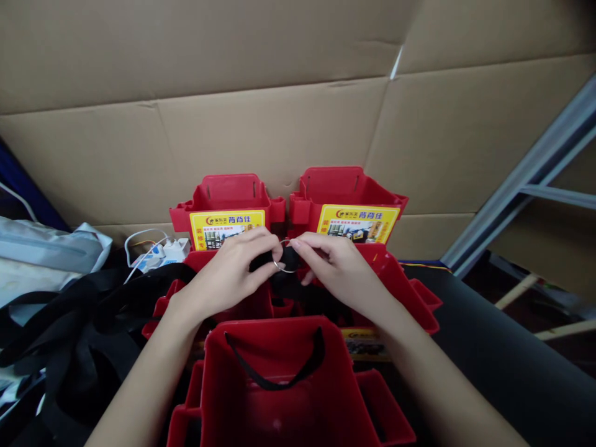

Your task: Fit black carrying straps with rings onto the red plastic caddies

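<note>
My left hand (pixel 246 261) pinches a thin metal ring (pixel 285 271) between thumb and fingers. From the other side, my right hand (pixel 338 264) is closed on a black strap (pixel 290 259) at the ring. How far the strap passes through the ring cannot be made out. Both hands are above several red plastic boxes. The nearest red box (pixel 279 397) has a black strap loop (pixel 279 385) threaded through two slots in its wall. More black material hangs below the hands, partly hidden by them.
Two red boxes (pixel 230 192) with yellow labels (pixel 358 222) stand at the back against cardboard (pixel 270 143). A heap of black straps (pixel 69 354) lies at left, near a white power plug (pixel 177 249) and cables. A metal frame (pixel 526 167) rises at right beside the dark table surface (pixel 484 354).
</note>
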`<state>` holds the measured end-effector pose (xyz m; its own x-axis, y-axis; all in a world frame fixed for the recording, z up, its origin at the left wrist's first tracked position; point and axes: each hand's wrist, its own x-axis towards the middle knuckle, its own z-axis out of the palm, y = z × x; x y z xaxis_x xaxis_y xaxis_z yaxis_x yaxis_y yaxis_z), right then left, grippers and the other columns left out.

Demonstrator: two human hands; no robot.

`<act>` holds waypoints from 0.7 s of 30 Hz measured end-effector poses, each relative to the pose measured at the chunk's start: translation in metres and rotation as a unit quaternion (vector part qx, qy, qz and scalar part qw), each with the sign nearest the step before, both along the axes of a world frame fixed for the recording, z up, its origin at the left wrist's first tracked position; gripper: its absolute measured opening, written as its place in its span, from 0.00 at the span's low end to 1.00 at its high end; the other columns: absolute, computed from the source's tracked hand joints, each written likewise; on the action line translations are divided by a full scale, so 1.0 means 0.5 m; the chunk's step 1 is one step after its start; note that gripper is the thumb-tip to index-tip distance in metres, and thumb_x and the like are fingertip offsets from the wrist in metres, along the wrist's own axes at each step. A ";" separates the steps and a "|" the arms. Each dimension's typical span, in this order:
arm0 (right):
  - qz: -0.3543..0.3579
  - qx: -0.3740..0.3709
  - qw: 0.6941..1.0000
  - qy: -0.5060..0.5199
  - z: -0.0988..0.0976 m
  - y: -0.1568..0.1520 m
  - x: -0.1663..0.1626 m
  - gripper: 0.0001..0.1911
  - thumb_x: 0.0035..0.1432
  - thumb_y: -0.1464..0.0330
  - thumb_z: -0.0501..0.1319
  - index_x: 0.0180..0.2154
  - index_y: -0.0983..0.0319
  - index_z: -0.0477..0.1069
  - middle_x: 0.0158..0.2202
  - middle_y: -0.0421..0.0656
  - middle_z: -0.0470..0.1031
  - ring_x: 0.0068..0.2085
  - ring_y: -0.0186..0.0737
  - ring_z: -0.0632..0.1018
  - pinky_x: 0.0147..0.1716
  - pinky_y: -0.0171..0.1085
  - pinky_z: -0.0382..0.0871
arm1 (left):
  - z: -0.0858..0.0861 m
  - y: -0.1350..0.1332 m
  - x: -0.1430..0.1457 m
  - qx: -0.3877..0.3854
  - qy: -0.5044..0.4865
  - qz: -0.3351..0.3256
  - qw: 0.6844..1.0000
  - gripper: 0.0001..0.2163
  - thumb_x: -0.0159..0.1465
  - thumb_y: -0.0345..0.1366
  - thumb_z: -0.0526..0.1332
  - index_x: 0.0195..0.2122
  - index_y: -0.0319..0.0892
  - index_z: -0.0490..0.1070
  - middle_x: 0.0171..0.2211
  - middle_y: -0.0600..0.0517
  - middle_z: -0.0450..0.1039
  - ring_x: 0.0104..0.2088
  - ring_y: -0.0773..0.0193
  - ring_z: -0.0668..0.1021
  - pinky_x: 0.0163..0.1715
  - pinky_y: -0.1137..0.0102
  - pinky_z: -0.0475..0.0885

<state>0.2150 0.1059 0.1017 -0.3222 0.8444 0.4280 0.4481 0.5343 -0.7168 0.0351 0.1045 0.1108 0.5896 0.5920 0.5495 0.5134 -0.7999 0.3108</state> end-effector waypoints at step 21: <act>0.013 -0.143 0.972 0.188 -0.004 0.006 -0.008 0.11 0.48 0.64 0.60 0.27 0.62 0.60 0.22 0.35 0.63 0.22 0.27 0.69 0.16 0.28 0.72 | -0.005 0.006 0.008 -0.006 0.037 0.019 0.999 0.12 0.58 0.42 0.58 0.25 0.41 0.60 0.27 0.54 0.64 0.29 0.66 0.67 0.31 0.71 0.62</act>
<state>0.2111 0.1090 0.0998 -0.2107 0.9400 0.2684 0.1146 0.2964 -0.9482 0.0392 0.1074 0.1083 0.6062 0.6209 0.4971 0.5651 -0.7760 0.2802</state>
